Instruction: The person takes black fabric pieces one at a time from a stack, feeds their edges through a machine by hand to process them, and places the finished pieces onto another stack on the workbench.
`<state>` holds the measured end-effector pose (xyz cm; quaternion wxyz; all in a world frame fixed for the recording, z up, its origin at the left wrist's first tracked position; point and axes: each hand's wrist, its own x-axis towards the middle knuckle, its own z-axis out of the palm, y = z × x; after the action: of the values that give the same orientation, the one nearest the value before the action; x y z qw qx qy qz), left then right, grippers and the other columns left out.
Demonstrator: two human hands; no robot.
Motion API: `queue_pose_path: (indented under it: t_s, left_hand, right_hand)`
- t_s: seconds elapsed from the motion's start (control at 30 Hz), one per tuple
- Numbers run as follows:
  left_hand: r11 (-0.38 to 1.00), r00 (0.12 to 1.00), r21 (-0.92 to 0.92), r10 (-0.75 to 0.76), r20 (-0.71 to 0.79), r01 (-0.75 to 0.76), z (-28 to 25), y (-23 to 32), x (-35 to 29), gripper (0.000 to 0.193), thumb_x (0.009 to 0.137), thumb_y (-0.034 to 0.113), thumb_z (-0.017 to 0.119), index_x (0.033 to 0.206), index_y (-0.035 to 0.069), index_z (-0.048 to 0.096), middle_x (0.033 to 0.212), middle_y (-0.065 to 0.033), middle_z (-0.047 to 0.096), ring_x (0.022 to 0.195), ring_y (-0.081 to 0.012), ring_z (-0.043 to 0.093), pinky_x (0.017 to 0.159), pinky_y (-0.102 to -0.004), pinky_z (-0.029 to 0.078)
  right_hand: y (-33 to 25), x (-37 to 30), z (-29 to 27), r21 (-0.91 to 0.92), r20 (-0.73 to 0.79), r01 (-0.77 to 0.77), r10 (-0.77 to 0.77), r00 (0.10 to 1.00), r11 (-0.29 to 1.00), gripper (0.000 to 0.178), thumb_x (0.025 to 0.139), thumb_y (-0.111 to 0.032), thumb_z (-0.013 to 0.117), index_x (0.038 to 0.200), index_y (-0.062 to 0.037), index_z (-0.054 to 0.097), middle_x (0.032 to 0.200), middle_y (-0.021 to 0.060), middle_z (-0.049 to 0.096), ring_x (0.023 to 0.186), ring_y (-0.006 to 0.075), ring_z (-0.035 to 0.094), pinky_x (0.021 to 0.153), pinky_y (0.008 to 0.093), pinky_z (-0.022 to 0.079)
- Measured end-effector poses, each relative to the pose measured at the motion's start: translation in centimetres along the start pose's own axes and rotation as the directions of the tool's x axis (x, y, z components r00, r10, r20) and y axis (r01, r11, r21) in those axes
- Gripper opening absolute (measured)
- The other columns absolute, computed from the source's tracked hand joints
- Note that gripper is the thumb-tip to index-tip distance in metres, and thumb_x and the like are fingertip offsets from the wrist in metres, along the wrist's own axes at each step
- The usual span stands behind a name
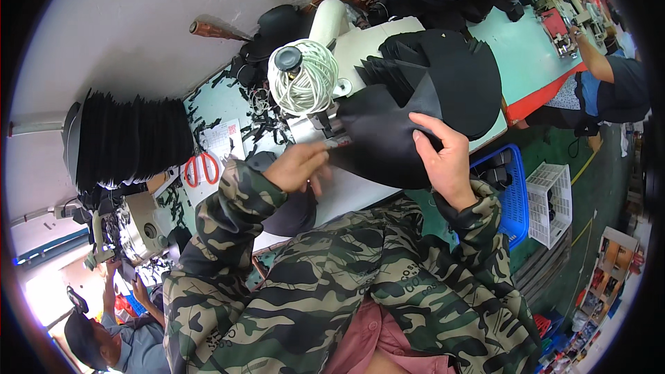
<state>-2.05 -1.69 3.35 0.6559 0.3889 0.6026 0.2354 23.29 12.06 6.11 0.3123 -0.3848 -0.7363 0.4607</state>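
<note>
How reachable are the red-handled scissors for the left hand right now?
Probably within reach, yes: the scissors lie to the left of the left hand, handles uncovered, and nothing tall seems to block the way.

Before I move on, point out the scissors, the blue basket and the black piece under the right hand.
Scissors (204, 168), head view: red handle loop.
Blue basket (523, 194), head view: side wall.
Black piece (384, 144), head view: smooth middle.

Sewing workshop: cream machine (328, 22), stacked black pieces (471, 83), dark scraps (276, 127), red-handled scissors (201, 159), co-workers (131, 348).
</note>
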Motion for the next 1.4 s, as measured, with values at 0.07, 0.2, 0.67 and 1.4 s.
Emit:
queue_pose_path:
  t_s: [0.07, 0.2, 0.67, 1.4]
  left_hand:
    - [0.994, 0.985, -0.048, -0.103, -0.136, 0.097, -0.6, 0.2, 1.2, 0.035, 0.102, 0.021, 0.04, 0.125, -0.004, 0.05, 0.081, -0.0131, 0.068, 0.057, -0.0173, 0.068, 0.043, -0.0223, 0.045]
    - [0.977, 0.943, 0.149, -0.101, -0.318, 0.155, -2.3, 0.3, 1.8, 0.027, 0.101, 0.017, 0.04, 0.101, -0.006, 0.055, 0.062, -0.0134, 0.063, 0.043, -0.0192, 0.062, 0.037, -0.0279, 0.043]
    - [0.297, 0.859, 0.882, 0.258, -0.442, 0.365, -4.8, -10.9, -3.3, 0.031, 0.083, 0.029, 0.068, 0.105, 0.011, 0.056, 0.086, -0.0139, 0.066, 0.069, -0.0338, 0.067, 0.059, -0.0471, 0.052]
    - [0.713, 0.976, 0.689, -0.026, 0.216, -0.133, -3.6, -5.1, -4.7, 0.025, 0.08, 0.02, 0.07, 0.099, 0.003, 0.066, 0.092, -0.0181, 0.068, 0.091, -0.0376, 0.065, 0.078, -0.043, 0.052]
  right_hand:
    - [0.2, -0.3, 1.3, -0.06, -0.022, 0.01, -0.011, 1.0, 0.998, 0.029, 0.083, -0.001, 0.062, 0.112, 0.0016, 0.066, 0.102, 0.0192, 0.069, 0.093, 0.0286, 0.069, 0.082, 0.033, 0.052]
    - [-0.4, 0.5, 4.8, -0.086, 0.069, 0.156, -0.15, 0.986, 0.984, 0.039, 0.078, -0.001, 0.063, 0.117, 0.0001, 0.06, 0.095, 0.0223, 0.065, 0.085, 0.0403, 0.063, 0.077, 0.0415, 0.051]
    - [-6.7, 3.5, -8.0, -0.331, -0.466, 0.118, -0.271, 0.842, 0.936, 0.045, 0.088, 0.004, 0.05, 0.133, 0.0016, 0.052, 0.12, 0.018, 0.064, 0.108, 0.0271, 0.064, 0.093, 0.0336, 0.048]
    - [-0.9, 1.0, -1.5, -0.148, 0.386, 0.368, -0.289, 0.876, 0.918, 0.033, 0.075, -0.009, 0.072, 0.108, -0.007, 0.068, 0.13, 0.0151, 0.056, 0.122, 0.0329, 0.052, 0.104, 0.0404, 0.039]
